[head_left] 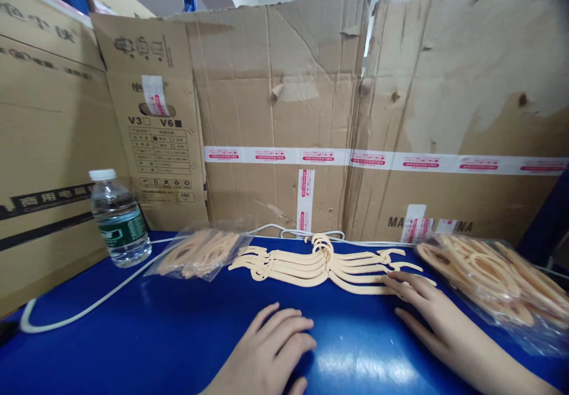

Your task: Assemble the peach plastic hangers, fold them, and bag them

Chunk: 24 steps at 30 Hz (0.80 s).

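Note:
Several cream-coloured clothes hangers lie fanned in an overlapping row on the blue tabletop, their hooks gathered at the middle and pointing away from me. My right hand reaches in from the right, fingers stretched out, with its fingertips on or just over the right end of the nearest hanger. My left hand is in front of the hangers, apart from them, its fingers spread and slightly bent over the table. Nothing shows in either hand.
A clear bag of cream-coloured plastic pieces lies left of the hangers; larger clear bags lie right. A water bottle stands at the left. A white cable runs along the table. Cardboard sheets wall the back and left.

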Motion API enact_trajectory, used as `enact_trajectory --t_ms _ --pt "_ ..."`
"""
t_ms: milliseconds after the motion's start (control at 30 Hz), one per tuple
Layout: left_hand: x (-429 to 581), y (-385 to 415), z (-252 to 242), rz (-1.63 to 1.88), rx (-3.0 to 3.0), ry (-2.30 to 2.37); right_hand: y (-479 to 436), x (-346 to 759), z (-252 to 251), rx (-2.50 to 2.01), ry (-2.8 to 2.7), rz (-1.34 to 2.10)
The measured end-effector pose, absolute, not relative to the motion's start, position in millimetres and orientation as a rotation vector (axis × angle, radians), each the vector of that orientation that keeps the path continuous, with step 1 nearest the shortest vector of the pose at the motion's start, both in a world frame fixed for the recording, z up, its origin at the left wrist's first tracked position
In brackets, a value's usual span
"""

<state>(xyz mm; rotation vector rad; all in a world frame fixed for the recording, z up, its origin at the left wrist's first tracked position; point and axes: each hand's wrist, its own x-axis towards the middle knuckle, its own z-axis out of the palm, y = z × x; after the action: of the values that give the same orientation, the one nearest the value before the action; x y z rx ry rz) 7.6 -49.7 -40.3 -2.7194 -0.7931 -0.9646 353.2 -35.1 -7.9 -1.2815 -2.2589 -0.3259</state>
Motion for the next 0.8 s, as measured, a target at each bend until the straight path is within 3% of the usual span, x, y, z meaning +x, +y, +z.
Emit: enact_trajectory --t_ms 467,800 --pt "11 -45 -42 -1.128 -2.759 -0.688 -37 347 -4 -1.222 -2.328 -0.472" --pt "11 -50 -32 -1.188 -2.877 -0.739 -36 347 -6 -1.213 -2.287 -0.384"
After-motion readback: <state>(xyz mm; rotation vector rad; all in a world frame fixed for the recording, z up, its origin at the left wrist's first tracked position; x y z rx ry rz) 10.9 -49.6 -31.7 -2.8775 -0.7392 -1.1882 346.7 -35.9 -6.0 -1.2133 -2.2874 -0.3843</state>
